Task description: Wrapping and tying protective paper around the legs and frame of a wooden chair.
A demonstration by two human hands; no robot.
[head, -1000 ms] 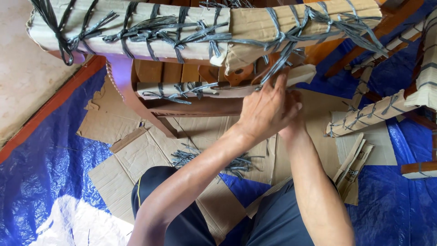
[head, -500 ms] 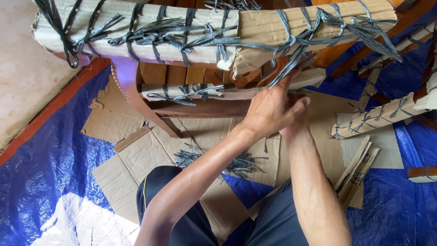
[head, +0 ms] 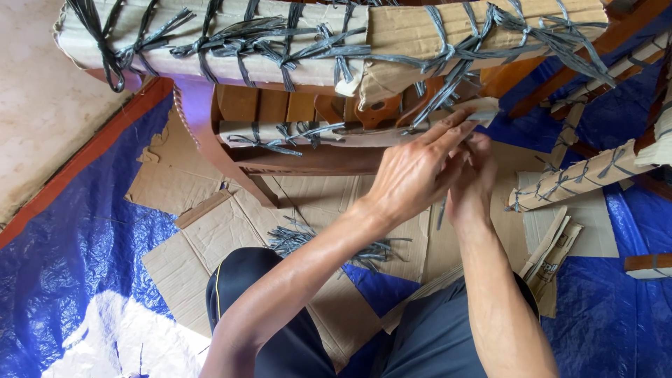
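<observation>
A wooden chair frame (head: 308,162) lies on its side before me, its parts wrapped in cardboard and tied with grey plastic string. My left hand (head: 413,171) reaches up with fingers stretched out, the tips touching the end of a cardboard-wrapped rail (head: 350,133). My right hand (head: 472,183) sits close behind it, partly hidden, fingers curled. A grey strand (head: 441,210) hangs down between the two hands. Above them runs a thick cardboard-wrapped bar (head: 392,35) crossed by many grey ties.
Flattened cardboard sheets (head: 210,238) cover a blue tarp (head: 77,266). A heap of cut grey string pieces (head: 301,241) lies by my knee. More wrapped chair parts (head: 581,175) and folded cardboard scraps (head: 549,255) lie at the right. A tiled floor (head: 42,119) shows at left.
Both hands have drawn down and slightly right from the rail. My left fingers are now stretched out, my right hand has come out from behind it, and a loose strand hangs between them.
</observation>
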